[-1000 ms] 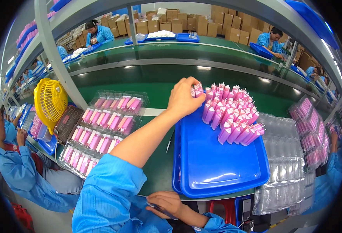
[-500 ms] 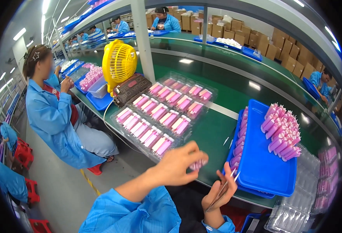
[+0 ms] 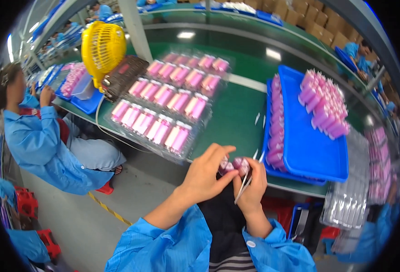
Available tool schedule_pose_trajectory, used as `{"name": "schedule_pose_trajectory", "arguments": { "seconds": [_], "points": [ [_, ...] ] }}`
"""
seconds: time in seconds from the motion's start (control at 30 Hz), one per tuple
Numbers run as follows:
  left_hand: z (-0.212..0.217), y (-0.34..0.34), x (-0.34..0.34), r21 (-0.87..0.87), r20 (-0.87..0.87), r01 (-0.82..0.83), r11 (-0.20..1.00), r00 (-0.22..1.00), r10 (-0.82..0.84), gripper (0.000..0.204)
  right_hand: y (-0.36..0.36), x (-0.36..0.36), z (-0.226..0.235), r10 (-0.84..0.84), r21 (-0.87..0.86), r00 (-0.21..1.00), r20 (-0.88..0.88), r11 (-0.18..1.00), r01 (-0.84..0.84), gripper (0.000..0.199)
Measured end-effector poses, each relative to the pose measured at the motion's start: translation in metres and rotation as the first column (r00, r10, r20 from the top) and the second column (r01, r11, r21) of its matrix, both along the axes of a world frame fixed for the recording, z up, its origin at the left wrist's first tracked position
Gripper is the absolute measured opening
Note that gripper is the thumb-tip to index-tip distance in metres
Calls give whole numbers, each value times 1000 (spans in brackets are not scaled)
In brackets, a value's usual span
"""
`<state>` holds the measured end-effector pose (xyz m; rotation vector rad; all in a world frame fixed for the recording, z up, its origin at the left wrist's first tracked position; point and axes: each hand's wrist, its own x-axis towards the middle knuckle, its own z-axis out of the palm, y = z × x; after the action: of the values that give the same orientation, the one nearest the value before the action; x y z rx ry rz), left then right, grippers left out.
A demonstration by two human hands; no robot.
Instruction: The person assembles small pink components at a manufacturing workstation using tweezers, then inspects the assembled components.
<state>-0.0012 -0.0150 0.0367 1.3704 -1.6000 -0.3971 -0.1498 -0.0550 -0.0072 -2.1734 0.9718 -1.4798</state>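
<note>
The left hand (image 3: 204, 177) and right hand (image 3: 254, 186) have drawn closer together since the earlier frame; a yellow fan (image 3: 103, 47) stands left of clear blister trays (image 3: 175, 156) of pink cylinders (image 3: 161, 130) on the green worktop (image 3: 234, 113); at its near edge, the left hand pinches a pink-and-white piece (image 3: 226, 167), the right clasps tweezers (image 3: 241, 189) and another; farther right, a blue tray (image 3: 311, 156) bears clustered pink tubes (image 3: 323, 106)

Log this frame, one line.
left hand: holding pink pieces | right hand: holding tweezers | upper blue tray: white-tipped pink tubes toward its far right
</note>
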Motion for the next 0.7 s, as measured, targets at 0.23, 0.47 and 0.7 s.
{"name": "schedule_pose_trajectory", "arguments": {
  "seconds": [0.23, 0.47, 0.7],
  "points": [
    [-16, -8, -5, -107, -28, 52, 993, 998, -55, 55, 4, -9, -1, 204, 269, 968, 143, 934, -237, 43],
    [-25, -8, -9, -214, 3, 21, 977, 1000, -21, 56, 6, -8, -4, 121, 268, 973, 198, 948, -172, 37],
    [-28, -15, -3, -223, 28, 30, 974, 999, -24, 56, -1, -4, -3, 42, 132, 999, 34, 990, -46, 20]
  ]
}}
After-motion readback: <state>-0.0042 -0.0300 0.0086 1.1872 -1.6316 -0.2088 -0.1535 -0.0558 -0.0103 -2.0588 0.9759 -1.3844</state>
